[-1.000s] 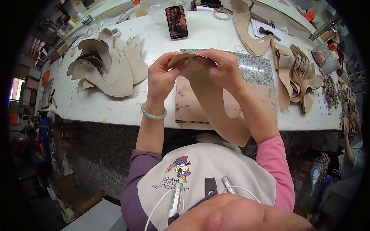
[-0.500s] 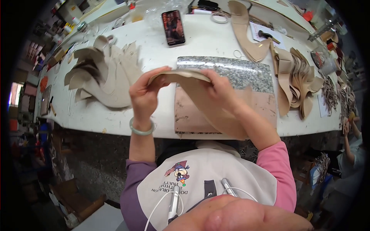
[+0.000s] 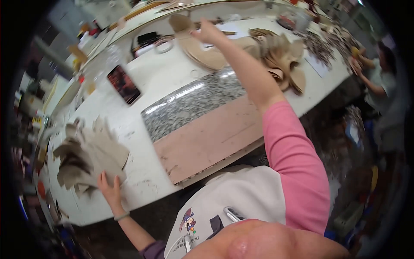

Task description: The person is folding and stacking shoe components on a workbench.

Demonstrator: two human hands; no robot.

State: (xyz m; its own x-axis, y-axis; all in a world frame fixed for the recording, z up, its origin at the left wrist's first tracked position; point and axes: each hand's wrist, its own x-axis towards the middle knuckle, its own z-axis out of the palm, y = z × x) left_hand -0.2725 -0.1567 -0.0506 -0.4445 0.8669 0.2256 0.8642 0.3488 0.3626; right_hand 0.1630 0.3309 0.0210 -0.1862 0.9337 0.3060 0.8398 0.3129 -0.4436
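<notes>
My left hand [image 3: 111,193] is at the near edge of a fanned pile of beige leather-like pieces [image 3: 92,157] on the left. Its thumb and fingers are spread, and the fingertips seem to touch the lowest piece. Stretched far forward, my right hand [image 3: 209,33] is over a stack of curved tan pieces [image 3: 196,51]. Its thumb and a finger stand apart with nothing visible between them; the other fingers are partly hidden and blurred. Right of it lies a bunch of folded tan pieces [image 3: 280,56], partly behind my forearm.
A speckled stone slab [image 3: 189,103] lies before me, partly covered by a pinkish board [image 3: 211,138]. A phone [image 3: 124,84] with a lit screen lies beyond its left end. A tape roll [image 3: 163,46] is near the back. Another person [image 3: 379,77] works at far right.
My hands have parted and no longer hold the curved tan piece between them. The left went down to the beige pile, the right far forward. The whole view has tilted.
</notes>
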